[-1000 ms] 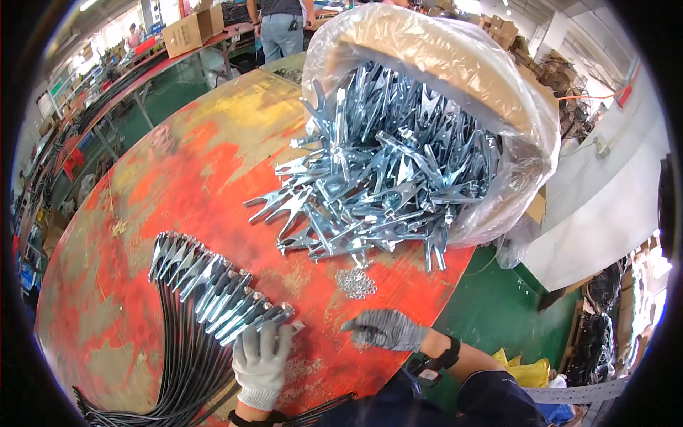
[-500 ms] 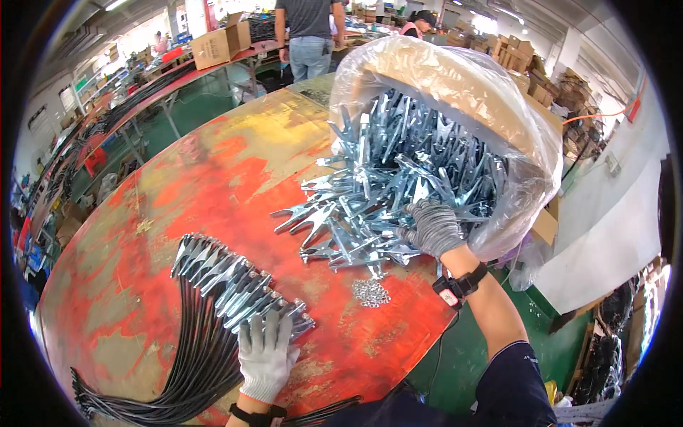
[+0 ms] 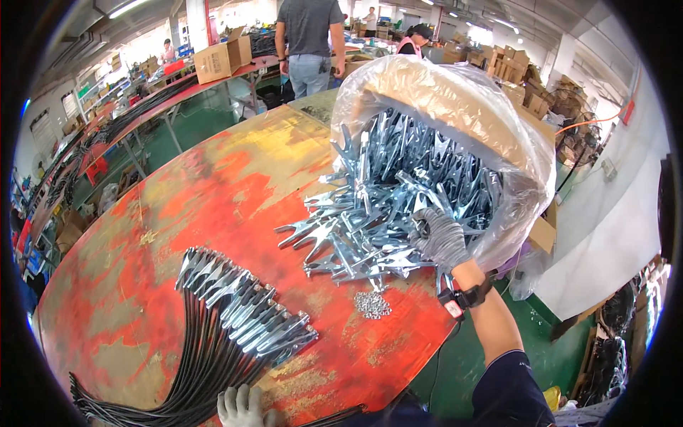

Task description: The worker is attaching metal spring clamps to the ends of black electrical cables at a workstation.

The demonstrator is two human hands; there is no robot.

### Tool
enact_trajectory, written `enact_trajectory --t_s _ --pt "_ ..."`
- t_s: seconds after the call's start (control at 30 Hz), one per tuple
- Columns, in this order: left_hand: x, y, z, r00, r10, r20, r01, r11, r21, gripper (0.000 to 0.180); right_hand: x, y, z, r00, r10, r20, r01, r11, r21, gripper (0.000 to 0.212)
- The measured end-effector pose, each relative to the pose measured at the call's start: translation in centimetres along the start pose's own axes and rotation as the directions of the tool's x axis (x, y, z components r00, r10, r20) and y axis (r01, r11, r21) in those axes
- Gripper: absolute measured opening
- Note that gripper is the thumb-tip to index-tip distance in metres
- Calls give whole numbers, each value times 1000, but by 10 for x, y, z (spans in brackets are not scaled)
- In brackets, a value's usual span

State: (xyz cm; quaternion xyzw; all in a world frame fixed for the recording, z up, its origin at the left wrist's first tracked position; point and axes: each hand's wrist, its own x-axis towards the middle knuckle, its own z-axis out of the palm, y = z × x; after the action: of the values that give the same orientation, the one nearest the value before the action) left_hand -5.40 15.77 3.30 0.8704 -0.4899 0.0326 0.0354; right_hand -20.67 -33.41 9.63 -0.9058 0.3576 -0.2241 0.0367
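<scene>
A big clear plastic bag (image 3: pixel 455 92) is seen on the far right part of the red desk (image 3: pixel 213 192). It is wrapped around a brown cardboard box (image 3: pixel 544 231) lying on its side — the open mouth is turned toward the near edge. The box is packed with shiny metal clamps (image 3: pixel 398 178), and some are spilled out onto the desk.

An open brown box (image 3: pixel 222 58) is set on a long desk far back on the left. More brown boxes (image 3: pixel 512 64) are stacked at the far right — too small to tell much more.
</scene>
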Motion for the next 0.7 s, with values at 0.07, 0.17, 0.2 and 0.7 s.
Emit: enact_trajectory --t_s 0.07,0.17,0.2,0.7 --pt "2 4 -1 1000 21 -20 -21 1000 4 56 -6 2 -6 988 -118 -100 130 984 122 37" --pt "-5 5 11 995 82 -64 -86 994 -65 42 -21 -39 -40 996 -76 -45 87 936 342 38" --pt "-8 5 13 994 87 -61 -91 994 -64 42 -26 -44 -43 989 -133 -68 150 912 381 39" --pt "-85 -59 -28 899 -258 355 311 945 -103 42 -92 -74 -4 931 -206 300 -205 385 900 35"
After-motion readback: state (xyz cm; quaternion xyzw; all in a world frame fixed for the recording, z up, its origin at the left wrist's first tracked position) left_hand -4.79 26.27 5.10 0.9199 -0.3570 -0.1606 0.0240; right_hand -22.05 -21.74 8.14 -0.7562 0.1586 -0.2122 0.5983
